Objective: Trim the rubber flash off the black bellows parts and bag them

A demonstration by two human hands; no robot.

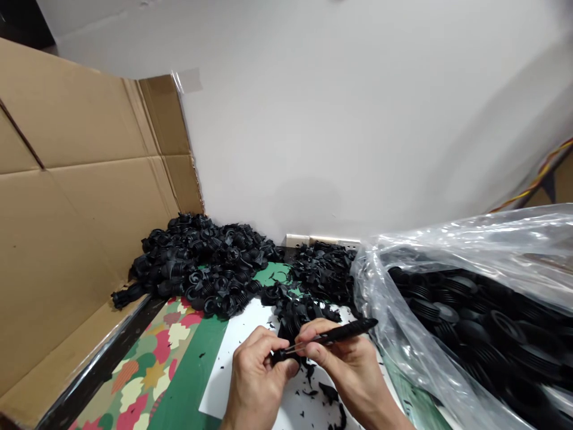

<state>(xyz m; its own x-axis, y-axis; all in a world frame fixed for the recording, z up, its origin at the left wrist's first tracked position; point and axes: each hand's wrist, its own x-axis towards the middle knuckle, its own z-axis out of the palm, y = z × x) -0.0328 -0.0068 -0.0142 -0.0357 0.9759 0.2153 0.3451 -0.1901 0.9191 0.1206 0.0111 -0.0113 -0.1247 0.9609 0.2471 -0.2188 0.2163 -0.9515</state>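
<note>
My left hand (262, 373) pinches a small black rubber part (280, 356) between thumb and fingers, and the fingers hide much of it. My right hand (347, 361) grips a pen-like black-handled tool (353, 330) with a thin metal tip. The tip points left and meets the rubber part; whether it cuts in cannot be made out. Both hands are close together above a white sheet (237, 346). Just beyond the fingers lies a small heap of black ribbed rubber parts (293, 313). Black rubber scraps (329, 392) are strewn on the sheet beside my right wrist.
A large pile of ribbed black parts (215, 263) stands at back left, by a cardboard panel (89, 131). Thin black trimmings (322, 269) are heaped near a wall power strip (298, 240). A clear plastic bag (380, 292) of black parts fills the right. Patterned paper (147, 370) covers the left.
</note>
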